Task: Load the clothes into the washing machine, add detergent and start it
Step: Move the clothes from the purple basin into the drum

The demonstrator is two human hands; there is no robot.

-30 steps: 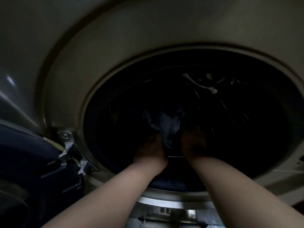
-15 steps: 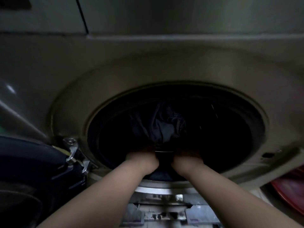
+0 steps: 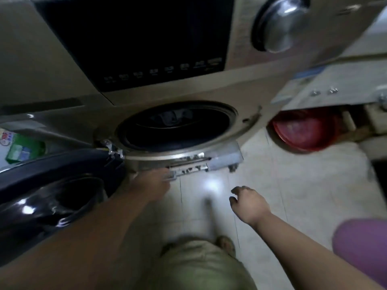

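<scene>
The front-loading washing machine [image 3: 159,95] stands ahead with its round drum opening [image 3: 178,130] uncovered. Dark clothes [image 3: 173,117] lie deep inside the drum. The dark glass door [image 3: 52,191] hangs swung out at the lower left. My left hand [image 3: 150,186] is blurred below the drum rim, near the machine's base panel, with nothing in it. My right hand [image 3: 249,203] hovers over the tiled floor, fingers loosely apart and empty. The black control panel [image 3: 146,42] and a chrome dial [image 3: 282,24] sit above the drum.
A green and white package [image 3: 18,147] sits at the far left beside the machine. A red basin [image 3: 303,130] lies under a white unit on the right. Pale floor tiles [image 3: 272,185] spread below. A purple object [image 3: 362,245] shows at the lower right; my knee is at the bottom.
Both hands have come out of the drum and let go of the dark clothes, which stay inside. My view has pulled back and up, showing the control panel and floor.
</scene>
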